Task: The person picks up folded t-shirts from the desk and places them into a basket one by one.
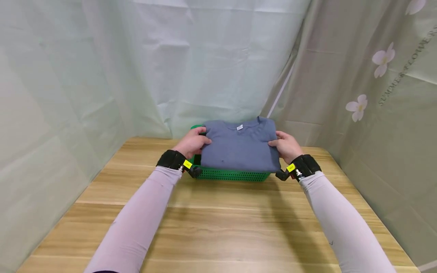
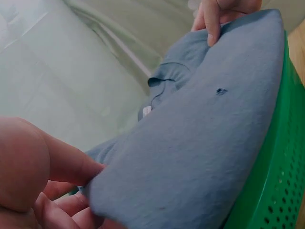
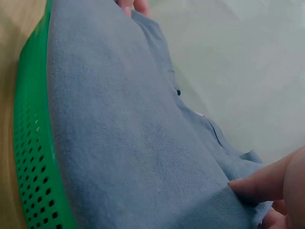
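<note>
A folded blue-grey T-shirt [image 1: 239, 149] with a white neck label lies over the green perforated basket [image 1: 232, 175], hiding most of the basket's inside. My left hand [image 1: 192, 143] pinches the shirt's left edge, thumb on top and fingers underneath. At the opposite edge my right hand [image 1: 286, 146] grips the cloth the same way. The left wrist view shows a small dark spot on the shirt [image 2: 190, 143] and the basket wall [image 2: 271, 176] just below its front fold. In the right wrist view the thumb presses on the shirt [image 3: 128, 129] near its side.
The basket stands on a wooden table [image 1: 211, 223], near its back edge. A pale curtain [image 1: 211, 64] hangs behind, and a flowered curtain [image 1: 382, 125] runs along the right side. Both wrists wear black straps [image 1: 170, 159] with small cameras.
</note>
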Motion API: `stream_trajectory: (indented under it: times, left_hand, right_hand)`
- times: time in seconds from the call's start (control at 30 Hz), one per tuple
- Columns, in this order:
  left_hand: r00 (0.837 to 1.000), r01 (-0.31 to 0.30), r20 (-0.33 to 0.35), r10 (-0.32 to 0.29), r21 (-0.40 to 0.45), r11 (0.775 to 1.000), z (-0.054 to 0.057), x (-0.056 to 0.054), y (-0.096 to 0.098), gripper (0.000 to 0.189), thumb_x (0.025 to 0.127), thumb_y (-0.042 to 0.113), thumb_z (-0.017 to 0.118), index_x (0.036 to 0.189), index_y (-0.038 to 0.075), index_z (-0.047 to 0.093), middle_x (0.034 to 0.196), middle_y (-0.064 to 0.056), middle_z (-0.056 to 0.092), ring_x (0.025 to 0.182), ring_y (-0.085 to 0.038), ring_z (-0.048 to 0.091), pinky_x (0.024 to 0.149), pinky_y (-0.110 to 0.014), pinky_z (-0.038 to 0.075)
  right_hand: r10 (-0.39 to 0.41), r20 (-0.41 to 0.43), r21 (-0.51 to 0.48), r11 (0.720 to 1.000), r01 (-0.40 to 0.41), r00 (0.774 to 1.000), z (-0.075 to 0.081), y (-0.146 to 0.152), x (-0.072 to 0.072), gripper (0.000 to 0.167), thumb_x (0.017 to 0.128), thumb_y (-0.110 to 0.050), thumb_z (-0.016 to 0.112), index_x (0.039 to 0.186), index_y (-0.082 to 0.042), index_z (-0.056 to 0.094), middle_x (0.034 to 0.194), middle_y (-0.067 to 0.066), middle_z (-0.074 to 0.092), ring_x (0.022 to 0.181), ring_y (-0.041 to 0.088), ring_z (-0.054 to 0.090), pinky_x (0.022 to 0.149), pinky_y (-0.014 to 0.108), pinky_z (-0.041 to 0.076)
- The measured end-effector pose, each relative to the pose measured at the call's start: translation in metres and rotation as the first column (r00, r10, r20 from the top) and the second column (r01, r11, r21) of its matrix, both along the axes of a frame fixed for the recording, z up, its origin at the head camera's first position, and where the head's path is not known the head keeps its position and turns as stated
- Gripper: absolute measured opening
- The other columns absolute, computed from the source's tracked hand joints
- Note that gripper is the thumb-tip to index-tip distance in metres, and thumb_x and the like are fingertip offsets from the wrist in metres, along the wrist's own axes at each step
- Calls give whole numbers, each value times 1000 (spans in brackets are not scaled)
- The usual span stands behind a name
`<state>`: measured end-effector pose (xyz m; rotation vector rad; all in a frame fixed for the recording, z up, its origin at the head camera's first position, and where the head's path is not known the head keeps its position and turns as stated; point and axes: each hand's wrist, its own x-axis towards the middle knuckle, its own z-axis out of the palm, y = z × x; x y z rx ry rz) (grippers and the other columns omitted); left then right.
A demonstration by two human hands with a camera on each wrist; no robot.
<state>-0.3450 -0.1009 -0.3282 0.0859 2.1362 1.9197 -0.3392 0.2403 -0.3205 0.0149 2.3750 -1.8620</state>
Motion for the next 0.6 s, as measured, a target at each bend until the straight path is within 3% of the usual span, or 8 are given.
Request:
stream_trajectory:
  times: [0.2,0.27,0.3,0.4,0.5,0.53,0.6]
  left_hand:
    - [996,-81,-25,81,-9,997,-3,-8,-7,73,109,6,59,174,9,25,176,-20,35,152,-37,51,124,-53,47]
    - [992,-121,-33,121,-8,993,-5,-9,-9,71,109,6,60,173,8,31,171,-19,42,140,-32,57,115,-45,53]
    - [990,-138,-37,138,0,990,-7,-9,-11,69,107,6,61,171,8,35,158,-18,55,125,-27,64,105,-39,56]
    - [979,-194,-52,195,15,981,-9,-6,-15,64,107,8,59,168,7,40,149,-16,61,118,-24,63,96,-32,56]
    - [972,-223,-59,226,56,973,-9,-3,-21,62,108,10,55,168,4,39,153,-21,60,137,-34,62,110,-38,57]
    - [971,-227,-61,231,60,972,-8,-2,-23,62,111,12,53,170,4,36,166,-23,49,151,-39,52,120,-44,52]
    - [970,-227,-65,232,80,971,-7,0,-25,60,112,13,51,169,2,36,170,-24,45,157,-41,47,125,-46,48]
  right_hand:
    - [6,-19,-4,1000,-6,1000,0,-14,-12,70,110,-3,55,174,-7,28,175,22,38,156,42,46,129,57,41]
    - [3,-28,23,1000,-2,1000,1,-18,-12,67,110,-5,56,173,-6,31,174,23,41,155,42,47,129,57,41]
    - [1,-36,46,999,1,999,2,-19,-12,66,111,-7,56,172,-5,32,173,23,41,155,42,46,129,56,41]
    - [-14,-60,97,995,20,998,4,-20,-11,62,113,-14,57,170,-3,35,171,24,43,156,42,47,129,54,41]
    - [-25,-72,105,994,32,997,6,-18,-11,62,114,-19,57,170,-1,36,169,26,45,155,43,48,128,53,43]
    - [-26,-73,100,994,33,997,7,-17,-11,62,114,-20,57,170,-1,36,169,26,45,155,43,49,128,53,43]
    - [-22,-73,100,995,30,997,8,-16,-10,62,115,-22,56,170,-1,36,169,25,46,154,42,50,127,52,44]
